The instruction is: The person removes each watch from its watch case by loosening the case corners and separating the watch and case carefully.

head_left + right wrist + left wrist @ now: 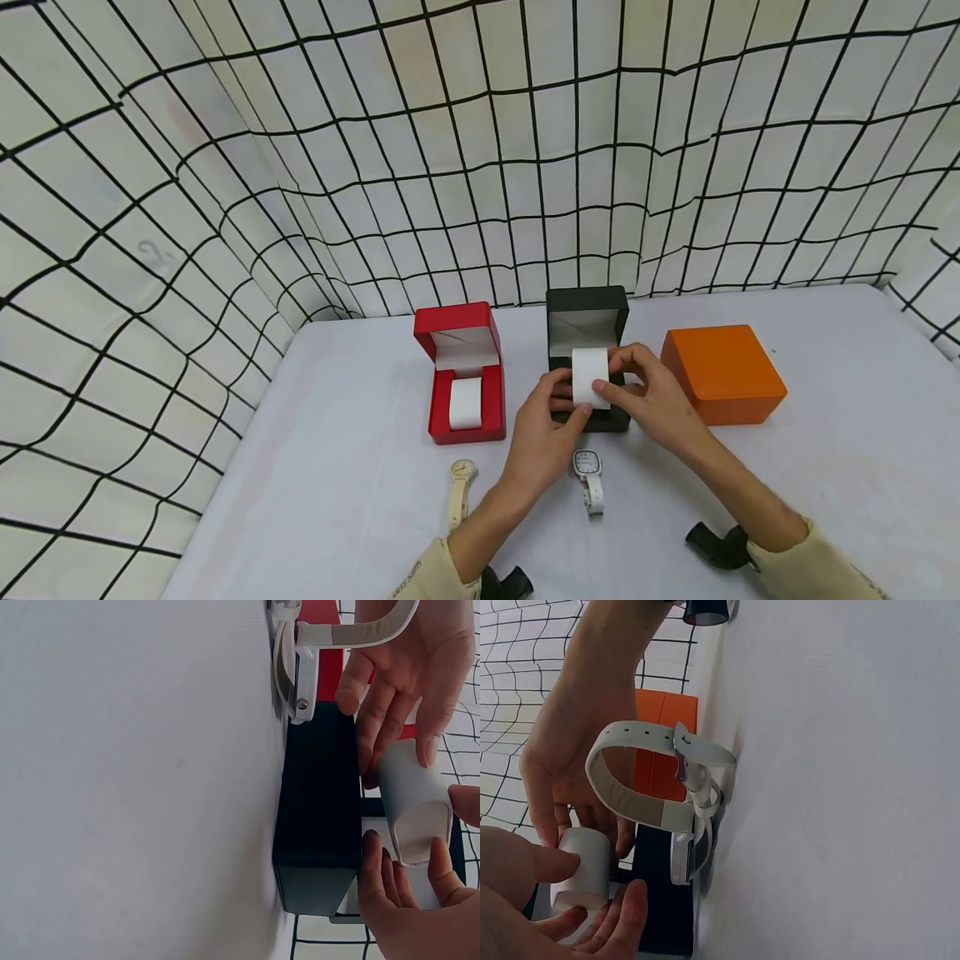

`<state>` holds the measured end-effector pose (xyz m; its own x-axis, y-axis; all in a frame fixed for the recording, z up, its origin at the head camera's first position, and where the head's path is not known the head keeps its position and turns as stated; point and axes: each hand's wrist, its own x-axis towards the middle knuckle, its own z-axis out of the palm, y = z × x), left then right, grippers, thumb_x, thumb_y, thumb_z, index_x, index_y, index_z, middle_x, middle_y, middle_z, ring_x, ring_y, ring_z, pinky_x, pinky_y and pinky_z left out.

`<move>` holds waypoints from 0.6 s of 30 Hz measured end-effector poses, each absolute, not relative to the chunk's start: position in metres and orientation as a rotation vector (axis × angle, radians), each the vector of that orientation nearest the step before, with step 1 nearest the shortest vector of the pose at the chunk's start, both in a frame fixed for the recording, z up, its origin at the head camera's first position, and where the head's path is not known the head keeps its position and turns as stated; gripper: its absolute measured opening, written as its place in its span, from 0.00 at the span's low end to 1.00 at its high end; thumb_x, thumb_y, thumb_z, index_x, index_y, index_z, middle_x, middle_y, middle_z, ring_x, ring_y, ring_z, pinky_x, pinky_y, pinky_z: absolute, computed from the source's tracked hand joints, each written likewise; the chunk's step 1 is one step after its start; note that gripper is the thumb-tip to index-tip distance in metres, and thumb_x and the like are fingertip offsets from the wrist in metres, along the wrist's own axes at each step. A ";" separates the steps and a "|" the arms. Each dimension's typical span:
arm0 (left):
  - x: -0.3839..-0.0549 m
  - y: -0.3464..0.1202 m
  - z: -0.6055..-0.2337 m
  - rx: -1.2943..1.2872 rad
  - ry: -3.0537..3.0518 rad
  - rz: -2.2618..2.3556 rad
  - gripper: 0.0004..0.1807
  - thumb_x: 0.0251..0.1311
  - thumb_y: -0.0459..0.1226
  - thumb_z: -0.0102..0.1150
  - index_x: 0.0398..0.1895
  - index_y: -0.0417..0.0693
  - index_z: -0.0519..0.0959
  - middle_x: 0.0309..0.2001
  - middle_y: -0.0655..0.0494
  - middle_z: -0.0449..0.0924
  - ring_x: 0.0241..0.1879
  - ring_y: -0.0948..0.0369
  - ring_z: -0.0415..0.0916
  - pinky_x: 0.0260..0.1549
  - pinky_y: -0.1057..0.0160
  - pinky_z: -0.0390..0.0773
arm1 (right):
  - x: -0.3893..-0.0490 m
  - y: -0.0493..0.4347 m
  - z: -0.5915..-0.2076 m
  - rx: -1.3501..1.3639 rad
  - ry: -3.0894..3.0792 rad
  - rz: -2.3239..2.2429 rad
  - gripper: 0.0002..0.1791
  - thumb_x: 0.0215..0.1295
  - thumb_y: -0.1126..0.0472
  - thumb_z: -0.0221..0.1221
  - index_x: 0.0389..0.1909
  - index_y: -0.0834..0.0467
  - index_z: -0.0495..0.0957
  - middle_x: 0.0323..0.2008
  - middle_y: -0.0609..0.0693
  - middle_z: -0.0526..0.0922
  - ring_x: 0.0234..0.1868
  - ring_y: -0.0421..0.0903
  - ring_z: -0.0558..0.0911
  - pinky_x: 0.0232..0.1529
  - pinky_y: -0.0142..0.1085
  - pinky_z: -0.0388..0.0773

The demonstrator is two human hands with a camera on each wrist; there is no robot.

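Observation:
Over the open black watch box point(587, 307), both hands hold a white watch cushion point(590, 377). My left hand point(546, 437) pinches its left side and lower corner between thumb and fingers. From the right, my right hand point(660, 400) grips it with the thumb across its front. The right wrist view shows the hollow end of the cushion facing the right fingers. In front of the box lies a watch with a white strap point(590, 482); its buckled strap loop stands up in the left wrist view. A cream-strapped watch point(461, 487) lies near my left forearm.
To the left stands an open red watch box point(442, 423) with a white cushion point(466, 403) inside. A closed orange box point(723, 367) sits right of the black one. Black wire mesh point(480, 167) rises behind the white table point(337, 467).

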<state>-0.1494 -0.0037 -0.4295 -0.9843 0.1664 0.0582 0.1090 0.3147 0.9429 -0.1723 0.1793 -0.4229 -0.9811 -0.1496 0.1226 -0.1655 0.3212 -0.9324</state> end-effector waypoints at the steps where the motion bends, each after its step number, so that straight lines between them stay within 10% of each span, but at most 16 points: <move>1: -0.149 -0.004 -0.430 0.266 2.521 1.781 0.27 0.70 0.37 0.64 0.70 0.49 0.71 0.58 0.48 0.80 0.53 0.59 0.83 0.46 0.70 0.85 | -0.172 0.179 -0.423 0.299 -2.548 1.784 0.17 0.72 0.61 0.64 0.48 0.64 0.67 0.65 0.62 0.71 0.64 0.59 0.75 0.51 0.16 0.75; 18: -0.148 0.000 -0.425 0.226 2.778 1.601 0.27 0.69 0.40 0.66 0.70 0.51 0.75 0.56 0.54 0.85 0.51 0.60 0.83 0.52 0.56 0.85 | -0.172 0.177 -0.422 0.303 -2.568 1.649 0.19 0.69 0.60 0.67 0.51 0.64 0.70 0.53 0.59 0.74 0.56 0.53 0.76 0.49 0.23 0.77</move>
